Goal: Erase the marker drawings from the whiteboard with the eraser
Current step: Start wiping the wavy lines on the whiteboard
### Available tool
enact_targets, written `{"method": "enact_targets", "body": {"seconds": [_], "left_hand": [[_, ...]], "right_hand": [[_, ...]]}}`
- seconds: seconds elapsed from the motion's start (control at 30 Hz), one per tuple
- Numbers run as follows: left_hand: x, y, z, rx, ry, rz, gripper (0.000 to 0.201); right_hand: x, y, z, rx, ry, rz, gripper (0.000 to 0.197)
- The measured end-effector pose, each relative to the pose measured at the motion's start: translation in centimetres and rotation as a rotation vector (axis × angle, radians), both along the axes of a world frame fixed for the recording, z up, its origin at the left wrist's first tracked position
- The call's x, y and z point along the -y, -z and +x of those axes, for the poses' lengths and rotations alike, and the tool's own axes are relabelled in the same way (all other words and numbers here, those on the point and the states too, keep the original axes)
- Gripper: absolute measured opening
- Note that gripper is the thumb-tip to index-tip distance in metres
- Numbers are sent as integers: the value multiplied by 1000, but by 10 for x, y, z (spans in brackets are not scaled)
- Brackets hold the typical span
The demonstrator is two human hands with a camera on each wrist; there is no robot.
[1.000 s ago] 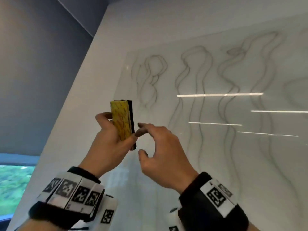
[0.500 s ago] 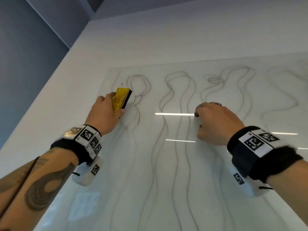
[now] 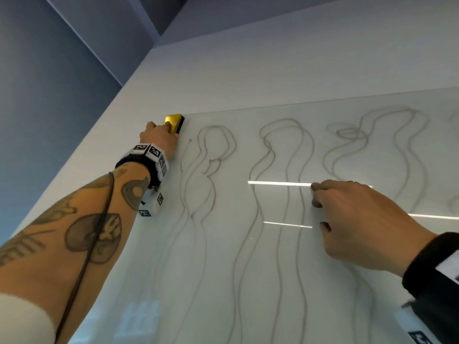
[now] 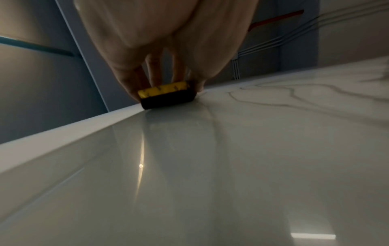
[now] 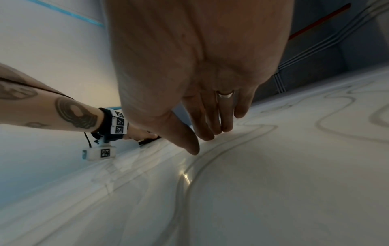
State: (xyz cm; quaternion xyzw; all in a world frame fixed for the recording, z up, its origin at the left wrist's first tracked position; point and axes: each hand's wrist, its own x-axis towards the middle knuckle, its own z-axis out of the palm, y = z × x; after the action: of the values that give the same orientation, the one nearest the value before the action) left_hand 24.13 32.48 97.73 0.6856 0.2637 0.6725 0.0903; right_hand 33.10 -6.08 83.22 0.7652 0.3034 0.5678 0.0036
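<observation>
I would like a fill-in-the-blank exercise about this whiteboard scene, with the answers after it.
1. The eraser is held by the ____ hand.
2. The eraser sits at the top ____ corner of the whiteboard.
3. The back of the eraser is ____ in colour.
4. The right hand holds ____; its fingertips rest on the whiteboard.

Missing words: left; left; yellow; nothing

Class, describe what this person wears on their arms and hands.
Both wrists carry black bands with white blocks printed with square black-and-white codes. The left arm has dark tattoos, a thin dark cable along it and a pale sleeve edge. The right hand wears a silver ring.
</observation>
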Motion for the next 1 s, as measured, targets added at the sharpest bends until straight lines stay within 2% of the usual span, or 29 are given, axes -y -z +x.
{"method": "enact_targets", "body": {"seconds": [0.2,0.37,0.57,0.63,0.73,0.77,0.87,1.0], "left_hand": [[-2,-4,-5,-149,-31,245,57],[2,-24,-9,-143,-130,174,57],[13,10,-11,-263,-10,407,56],[0,13,-19,-267,-66,356,56],[-15,7,-26,-225,-195,165,57],[-11,6,-25,-225,-202,135,57],[12,13,-16,-227,-154,200,57],[53,30,-3,-281,47,465,59]], "right_hand": [[-3,3,-5,15,39,-12,30],[-5,1,0,-10,16,8,31],[-10,4,-1,-31,18,14,34],[-12,5,-3,-15,3,16,28],[-11,4,-1,-15,-57,-9,9],[-8,4,0,-28,-69,-14,8],[-5,3,-1,-64,-99,-7,8],[-8,5,-9,-69,-108,12,10]]}}
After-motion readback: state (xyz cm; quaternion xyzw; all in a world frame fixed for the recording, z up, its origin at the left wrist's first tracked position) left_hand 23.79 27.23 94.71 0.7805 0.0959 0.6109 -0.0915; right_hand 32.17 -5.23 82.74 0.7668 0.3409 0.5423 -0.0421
